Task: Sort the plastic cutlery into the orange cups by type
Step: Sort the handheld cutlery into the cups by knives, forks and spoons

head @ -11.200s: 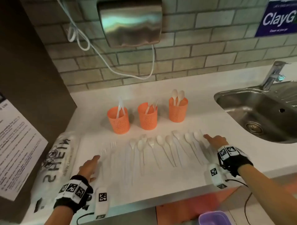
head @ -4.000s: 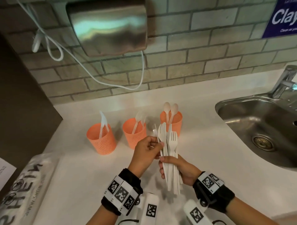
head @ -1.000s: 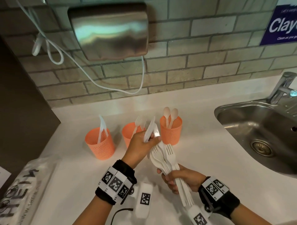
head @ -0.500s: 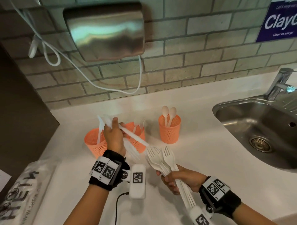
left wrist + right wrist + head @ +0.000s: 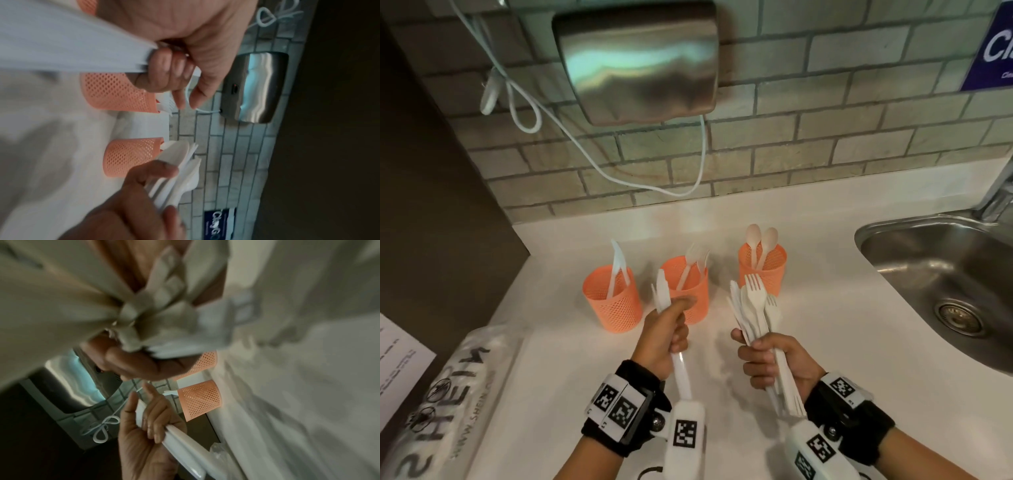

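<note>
Three orange mesh cups stand in a row on the white counter: the left cup (image 5: 613,303) holds knives, the middle cup (image 5: 690,291) forks, the right cup (image 5: 763,270) two spoons. My left hand (image 5: 669,327) grips a few white knives (image 5: 662,291) upright just in front of the middle cup. To its right, my right hand (image 5: 765,356) grips a mixed bundle of forks, spoons and knives (image 5: 755,308), heads up, in front of the right cup. The left wrist view shows the left hand (image 5: 174,76) curled round the blurred knife handles (image 5: 61,48). The right wrist view shows the bundle (image 5: 164,321) close up.
A steel sink (image 5: 928,267) with a tap (image 5: 996,198) lies at the right. A hand dryer (image 5: 637,61) and its white cable (image 5: 619,171) hang on the brick wall. A clear plastic bag (image 5: 448,394) lies front left, beside a dark panel (image 5: 431,205).
My left hand has drawn back from above the left and middle cups toward me and turned its knives upright. The right hand has lifted its bundle more upright.
</note>
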Available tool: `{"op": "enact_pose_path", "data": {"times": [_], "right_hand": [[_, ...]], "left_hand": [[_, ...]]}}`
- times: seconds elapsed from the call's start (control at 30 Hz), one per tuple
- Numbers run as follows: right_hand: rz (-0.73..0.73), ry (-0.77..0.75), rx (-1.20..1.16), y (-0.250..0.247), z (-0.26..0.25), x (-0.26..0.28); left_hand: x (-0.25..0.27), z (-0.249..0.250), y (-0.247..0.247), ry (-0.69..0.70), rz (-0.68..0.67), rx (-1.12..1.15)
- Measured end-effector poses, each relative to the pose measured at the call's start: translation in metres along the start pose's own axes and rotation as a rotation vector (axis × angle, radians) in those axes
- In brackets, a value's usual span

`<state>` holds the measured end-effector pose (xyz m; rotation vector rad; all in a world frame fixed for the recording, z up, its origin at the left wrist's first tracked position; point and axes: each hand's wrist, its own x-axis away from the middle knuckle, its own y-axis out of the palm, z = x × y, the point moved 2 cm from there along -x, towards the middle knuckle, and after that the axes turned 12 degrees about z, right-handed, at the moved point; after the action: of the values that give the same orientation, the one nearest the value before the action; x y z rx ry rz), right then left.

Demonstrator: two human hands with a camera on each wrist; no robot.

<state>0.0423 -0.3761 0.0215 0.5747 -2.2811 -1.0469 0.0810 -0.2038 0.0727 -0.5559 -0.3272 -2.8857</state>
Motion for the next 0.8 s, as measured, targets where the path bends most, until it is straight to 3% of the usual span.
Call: {"op": "enact_pose_path", "data": {"times": [0.2, 0.3, 0.47, 0.6, 0.8], "right_hand": [[0.02, -0.012, 0.092, 0.002, 0.004, -0.002], [0.066, -0.027, 0.162, 0.007, 0.003, 0.0], [0.111, -0.033, 0.232, 0.008, 0.004, 0.004], [0.187, -0.075, 0.192, 0.008, 0.004, 0.006], [0.291, -0.098, 0.249, 0.013, 0.004, 0.006]], "left_hand": [[0.016, 0.008, 0.025, 0.378, -0.033, -0.304], [0.013, 0.007, 0.031, 0.488, 0.003, -0.359], [0.012, 0.005, 0.033, 0.539, 0.024, -0.432], [0.007, 0.011, 0.03, 0.526, 0.082, -0.311], [0.014, 0.001, 0.03, 0.471, 0.002, -0.319]]}}
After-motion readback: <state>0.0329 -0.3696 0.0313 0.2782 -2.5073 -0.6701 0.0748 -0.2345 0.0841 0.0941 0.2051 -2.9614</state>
